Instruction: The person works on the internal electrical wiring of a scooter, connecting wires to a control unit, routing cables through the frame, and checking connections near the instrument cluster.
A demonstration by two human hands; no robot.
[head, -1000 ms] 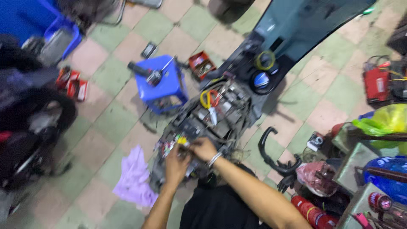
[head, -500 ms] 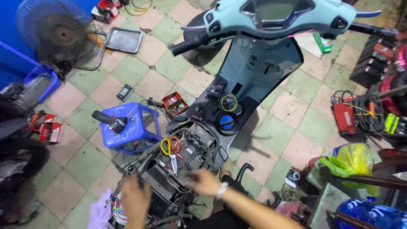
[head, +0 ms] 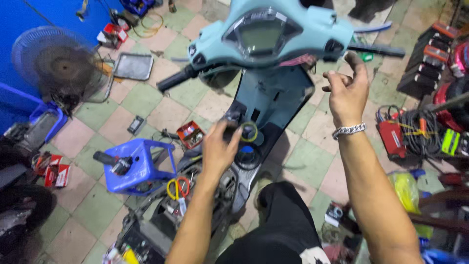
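Note:
A pale blue scooter (head: 273,36) with its body panels off stands in front of me. My left hand (head: 218,149) rests on its centre tunnel, fingers on a small dark part (head: 231,119) next to a yellow-ringed cap (head: 249,131). Whether the hand grips that part is unclear. My right hand (head: 348,90), with a silver bracelet at the wrist, is raised in the air just below the right handlebar (head: 378,49). Its fingers are loosely curled and apart, with nothing in them. Exposed wiring and yellow-handled pliers (head: 178,187) lie in the open bay near my left forearm.
A blue plastic stool (head: 139,168) carrying a dark tool stands left of the scooter, with a small red parts box (head: 190,134) beside it. A fan (head: 61,68) and a metal tray (head: 133,66) sit at the far left. Cables and a red box (head: 393,139) lie at the right.
Both hands have left the wiring in the open bay. The left moved forward onto the centre tunnel, the right rose toward the handlebar, and my view tilted up to the scooter's front.

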